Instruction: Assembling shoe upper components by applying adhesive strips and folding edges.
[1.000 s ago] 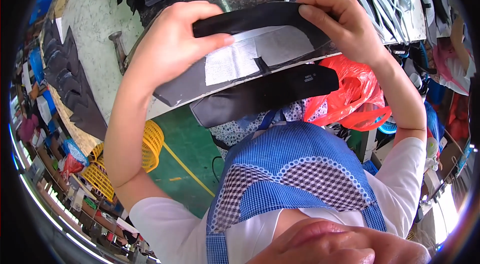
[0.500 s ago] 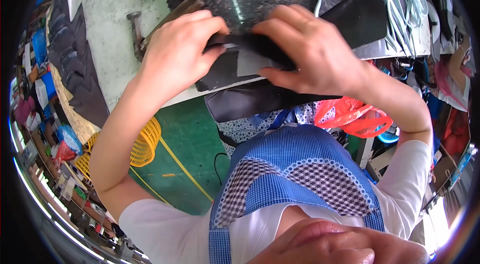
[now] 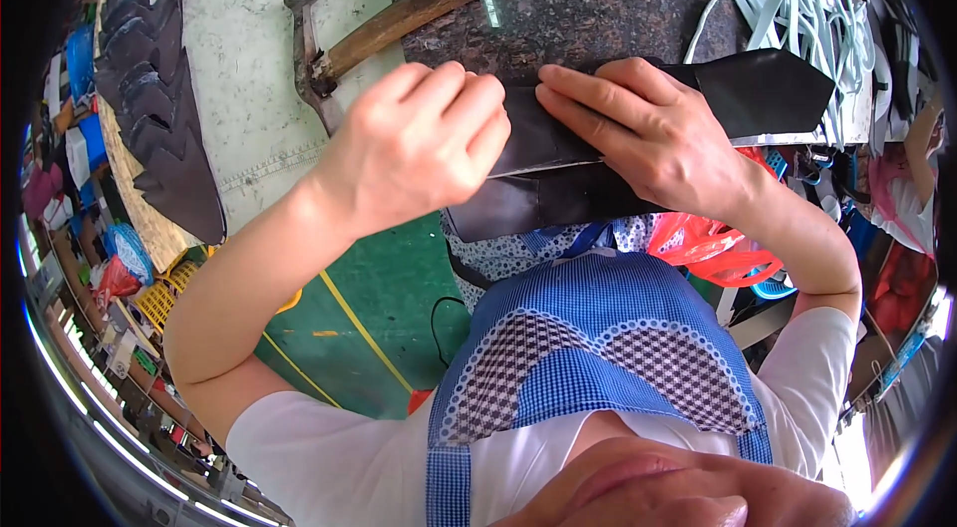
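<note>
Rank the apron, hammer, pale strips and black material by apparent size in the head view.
1. Blue apron, clearly largest
2. Black material and pale strips: unranked; they look close, and the right hand hides part of the material
3. Hammer, smallest

Left hand [image 3: 424, 143]: curled, mid-frame
Right hand [image 3: 653, 128]: on black piece [image 3: 538, 138], centre-right
Hammer [image 3: 384, 34]: upper left
Pale strips [image 3: 797, 23]: upper right
</note>
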{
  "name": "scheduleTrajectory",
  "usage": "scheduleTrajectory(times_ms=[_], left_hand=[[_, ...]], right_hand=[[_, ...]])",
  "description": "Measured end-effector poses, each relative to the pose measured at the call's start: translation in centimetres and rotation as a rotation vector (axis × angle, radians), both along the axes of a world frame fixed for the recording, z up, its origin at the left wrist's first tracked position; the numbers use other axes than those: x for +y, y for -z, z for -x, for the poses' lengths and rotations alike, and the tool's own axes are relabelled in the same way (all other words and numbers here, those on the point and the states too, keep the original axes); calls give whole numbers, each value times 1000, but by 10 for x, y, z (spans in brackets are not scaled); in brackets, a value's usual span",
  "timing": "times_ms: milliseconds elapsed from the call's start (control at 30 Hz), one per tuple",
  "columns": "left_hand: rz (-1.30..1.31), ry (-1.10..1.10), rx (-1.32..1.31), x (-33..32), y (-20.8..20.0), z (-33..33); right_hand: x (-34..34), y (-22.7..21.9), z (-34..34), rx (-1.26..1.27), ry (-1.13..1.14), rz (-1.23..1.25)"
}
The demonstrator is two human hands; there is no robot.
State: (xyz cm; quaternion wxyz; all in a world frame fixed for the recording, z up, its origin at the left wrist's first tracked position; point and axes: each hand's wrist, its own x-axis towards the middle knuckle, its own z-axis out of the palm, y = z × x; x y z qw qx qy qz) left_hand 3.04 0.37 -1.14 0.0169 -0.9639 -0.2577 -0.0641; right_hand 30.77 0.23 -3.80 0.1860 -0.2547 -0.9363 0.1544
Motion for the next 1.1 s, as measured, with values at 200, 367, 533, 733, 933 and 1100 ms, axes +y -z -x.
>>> scheduleTrajectory(times_ms=[200, 367, 533, 733, 933, 1100], left_hand=[[-20, -99, 55, -9, -6, 25], [145, -136, 19, -9, -14, 26], [289, -147, -5, -9, -25, 7], [432, -53, -193, -17, 0, -44], [380, -4, -187, -8, 3, -68], [376, 30, -156, -9, 2, -70]], right_hand=[[7, -15, 9, -177, -141, -40], [4, -22, 7, -203, -114, -27], [-5, -32, -35, -53, -30, 154], [10, -29, -60, 122, 98, 634], [7, -20, -67, 196, 166, 639], [2, -15, -46, 284, 333, 531]])
